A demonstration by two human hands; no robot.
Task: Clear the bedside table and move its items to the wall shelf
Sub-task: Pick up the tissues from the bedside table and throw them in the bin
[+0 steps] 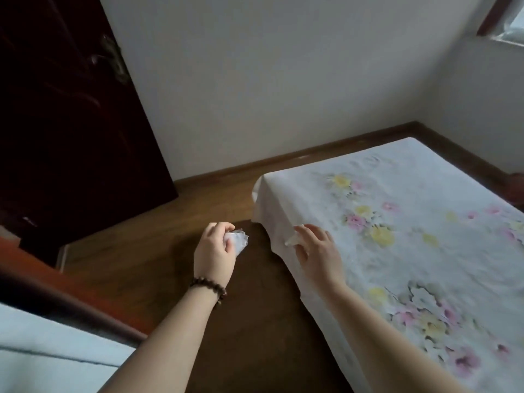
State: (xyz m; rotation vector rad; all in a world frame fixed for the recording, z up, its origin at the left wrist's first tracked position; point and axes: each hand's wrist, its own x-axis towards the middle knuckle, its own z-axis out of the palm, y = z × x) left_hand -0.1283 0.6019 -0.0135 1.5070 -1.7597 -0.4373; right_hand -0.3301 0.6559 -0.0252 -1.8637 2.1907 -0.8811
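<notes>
My left hand [214,248], with a dark bead bracelet at the wrist, is closed around a crumpled clear plastic wrapper [238,240] above the brown wooden floor. At the edge of the bed, my right hand [314,248] pinches a small pale, translucent piece [292,240] between its fingertips. What that piece is cannot be told. Neither a bedside table nor a wall shelf is in view.
A bed with a white floral sheet [411,251] fills the right side. A dark wooden door [71,123] stands at the left beside a white wall. A reddish wooden rail [56,282] and pale blue fabric [42,358] lie at the lower left. A window corner [510,24] shows top right.
</notes>
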